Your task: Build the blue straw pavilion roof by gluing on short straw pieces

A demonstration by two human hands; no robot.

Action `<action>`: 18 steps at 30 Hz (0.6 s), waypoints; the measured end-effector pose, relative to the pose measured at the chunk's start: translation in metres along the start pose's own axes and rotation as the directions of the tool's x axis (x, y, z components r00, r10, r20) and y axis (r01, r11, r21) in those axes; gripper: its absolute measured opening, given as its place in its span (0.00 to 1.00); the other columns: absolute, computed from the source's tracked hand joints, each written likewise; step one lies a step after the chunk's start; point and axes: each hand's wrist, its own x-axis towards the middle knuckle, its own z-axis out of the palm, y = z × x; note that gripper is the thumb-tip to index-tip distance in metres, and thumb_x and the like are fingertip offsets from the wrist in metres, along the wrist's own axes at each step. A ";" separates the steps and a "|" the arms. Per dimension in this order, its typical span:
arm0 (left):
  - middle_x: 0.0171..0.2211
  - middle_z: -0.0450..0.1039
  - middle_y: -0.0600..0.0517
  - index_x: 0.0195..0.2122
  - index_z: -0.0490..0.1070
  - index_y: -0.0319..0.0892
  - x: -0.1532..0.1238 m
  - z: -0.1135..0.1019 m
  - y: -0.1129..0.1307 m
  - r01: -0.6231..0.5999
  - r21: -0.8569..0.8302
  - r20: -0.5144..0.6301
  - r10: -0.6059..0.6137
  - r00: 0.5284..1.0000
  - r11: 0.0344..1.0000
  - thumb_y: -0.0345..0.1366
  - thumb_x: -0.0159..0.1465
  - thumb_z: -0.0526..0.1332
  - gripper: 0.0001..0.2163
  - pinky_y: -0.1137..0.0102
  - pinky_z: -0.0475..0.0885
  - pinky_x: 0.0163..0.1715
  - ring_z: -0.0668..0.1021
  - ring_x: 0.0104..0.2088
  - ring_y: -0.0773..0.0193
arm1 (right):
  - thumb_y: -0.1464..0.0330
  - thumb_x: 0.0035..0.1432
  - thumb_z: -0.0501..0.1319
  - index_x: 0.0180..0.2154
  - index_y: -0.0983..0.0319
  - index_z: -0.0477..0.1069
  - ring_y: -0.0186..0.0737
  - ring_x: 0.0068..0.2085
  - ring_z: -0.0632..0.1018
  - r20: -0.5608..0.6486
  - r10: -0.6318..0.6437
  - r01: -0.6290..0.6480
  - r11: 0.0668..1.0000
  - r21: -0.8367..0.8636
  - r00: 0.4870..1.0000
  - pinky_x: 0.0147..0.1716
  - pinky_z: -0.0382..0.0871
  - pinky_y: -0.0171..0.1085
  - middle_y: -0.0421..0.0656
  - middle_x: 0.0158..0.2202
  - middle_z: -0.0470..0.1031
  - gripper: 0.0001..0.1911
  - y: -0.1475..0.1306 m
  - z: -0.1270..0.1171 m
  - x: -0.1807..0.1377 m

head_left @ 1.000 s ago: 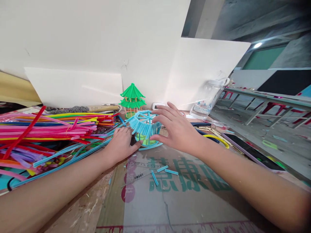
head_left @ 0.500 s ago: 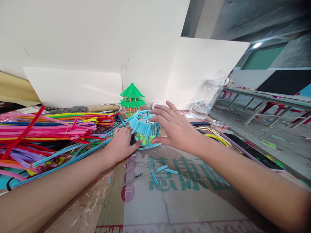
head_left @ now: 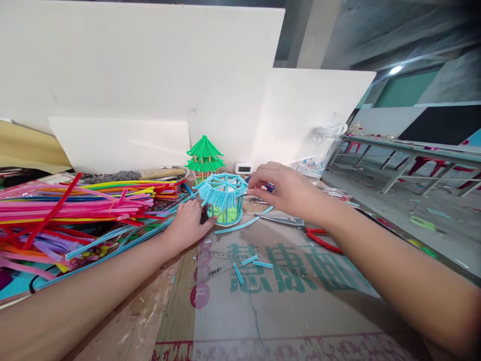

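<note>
A small pavilion model (head_left: 224, 198) of light blue pipe cleaners stands on a green base, its roof covered at the front left and showing bare ribs at the top. Beside its left edge rests my left hand (head_left: 190, 220), thumb stretched apart from the fingers and its tip at the base. My right hand (head_left: 276, 188) is just right of the roof, fingers bent together round a dark blue item (head_left: 269, 187) mostly hidden by them. Below that hand lie red-handled scissors (head_left: 300, 223). A blue pipe cleaner strip (head_left: 236, 228) curves before the model, with several short blue pieces (head_left: 242, 271) nearer me.
Colourful pipe cleaners (head_left: 75, 200) are heaped at left. Behind the model stand a green tiered pavilion (head_left: 205, 154) and a small white digital clock (head_left: 244, 168). A clear water bottle (head_left: 321, 150) is at back right. A transparent ruler (head_left: 221, 265) lies on the printed board.
My right hand has left the roof, moving slightly right, and its spread fingers have closed in. The scissors and clock display now show. My left hand stays beside the model.
</note>
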 end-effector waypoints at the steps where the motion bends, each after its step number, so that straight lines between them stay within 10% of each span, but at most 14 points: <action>1: 0.38 0.72 0.45 0.41 0.67 0.41 0.000 0.000 0.000 0.001 -0.003 0.005 -0.001 1.000 1.000 0.49 0.65 0.53 0.16 0.59 0.67 0.41 0.74 0.42 0.51 | 0.63 0.61 0.60 0.37 0.61 0.72 0.43 0.38 0.74 0.005 -0.006 0.006 1.000 -0.004 1.000 0.37 0.66 0.40 0.44 0.34 0.74 0.08 -0.001 0.004 -0.001; 8: 0.39 0.72 0.43 0.43 0.66 0.39 -0.002 0.001 0.001 0.000 -0.010 -0.018 0.000 1.000 1.000 0.52 0.65 0.52 0.20 0.57 0.67 0.42 0.74 0.44 0.49 | 0.53 0.55 0.64 0.50 0.64 0.67 0.54 0.47 0.72 0.027 -0.074 0.078 0.976 -0.202 0.997 0.45 0.65 0.48 0.53 0.46 0.73 0.28 -0.015 0.029 -0.004; 14: 0.42 0.72 0.42 0.45 0.65 0.39 -0.002 0.003 0.000 -0.001 -0.005 -0.035 0.000 0.999 1.000 0.51 0.65 0.53 0.19 0.55 0.66 0.46 0.73 0.46 0.48 | 0.54 0.57 0.62 0.51 0.63 0.67 0.51 0.48 0.72 0.047 -0.078 0.084 0.989 -0.120 0.996 0.45 0.66 0.45 0.51 0.47 0.72 0.26 -0.011 0.020 -0.003; 18: 0.43 0.70 0.41 0.43 0.66 0.39 -0.001 0.006 -0.003 0.011 0.000 -0.052 -0.011 0.999 1.000 0.48 0.65 0.53 0.16 0.54 0.67 0.48 0.72 0.48 0.47 | 0.57 0.60 0.60 0.42 0.60 0.73 0.42 0.36 0.74 0.113 0.131 -0.132 0.991 0.003 0.985 0.34 0.65 0.38 0.44 0.36 0.76 0.15 0.004 -0.009 -0.001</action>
